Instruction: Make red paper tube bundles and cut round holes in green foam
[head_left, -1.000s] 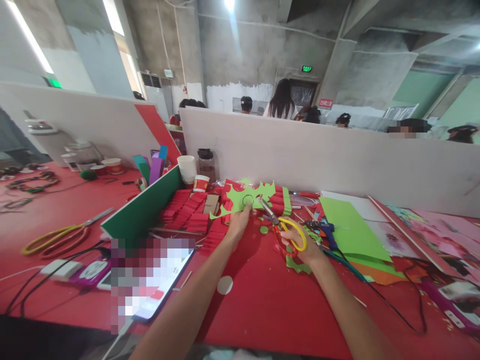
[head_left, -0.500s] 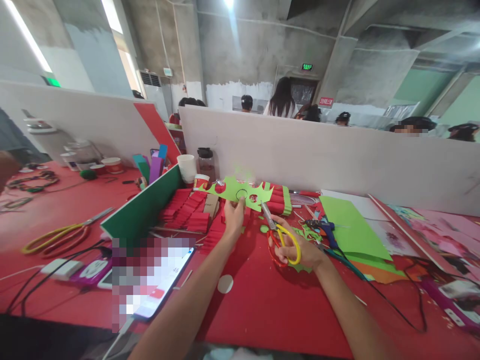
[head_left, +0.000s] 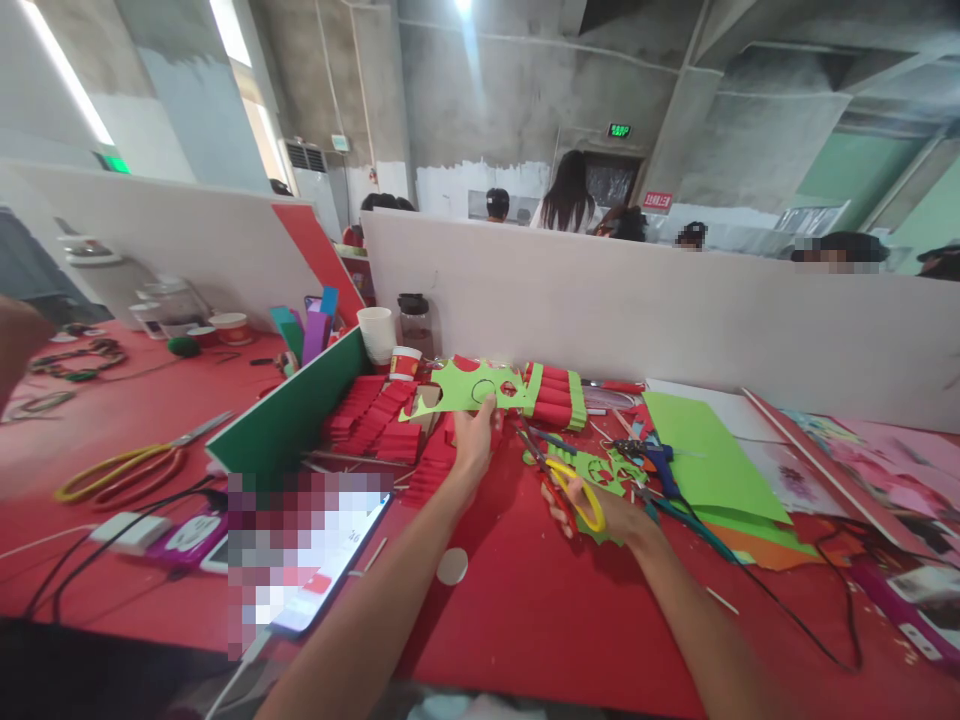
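Note:
My left hand (head_left: 475,436) pinches the lower edge of a light-green paper sheet (head_left: 463,384), holding it up above the table. Holes and scalloped edges mark the sheet, and a dark circle is drawn on it near my thumb. My right hand (head_left: 576,505) has its fingers in the loops of scissors (head_left: 564,478) with yellow and red handles. Their blades point up and left, just below the sheet's right end; I cannot tell whether they touch it. Green paper scraps (head_left: 600,468) lie beyond my right hand.
Folded red paper pieces (head_left: 375,415) lie left of my hands, beside a green divider (head_left: 292,400). A lit phone (head_left: 322,570) is near my left forearm. Right are a blue glue gun (head_left: 660,462), green sheets (head_left: 705,460) and cables. Another pair of scissors (head_left: 142,465) lies far left.
The green sheet has tilted and shifted slightly in my left hand. My right hand has lowered a little, and the scissor blades have moved down, away from the sheet's right part.

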